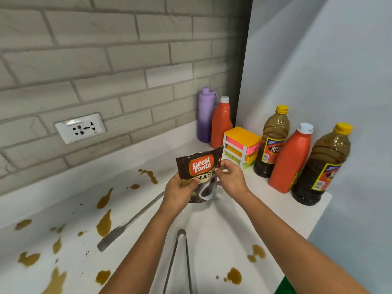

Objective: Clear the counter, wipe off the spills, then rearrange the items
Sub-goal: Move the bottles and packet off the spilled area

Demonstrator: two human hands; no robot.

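Note:
A brown Great Taste coffee granules pouch is held upright above the white counter. My left hand grips its lower left side, thumb across the label. My right hand pinches its right edge. Brown liquid spills are scattered over the counter's left and near parts, with more spills by my right forearm. A long metal utensil lies diagonally on the counter under my left arm. Metal tongs lie between my forearms.
Along the right wall stand two dark vinegar bottles, two orange bottles, a purple flask and a stack of coloured boxes. A wall socket sits in the brick backsplash. The counter's right edge drops off.

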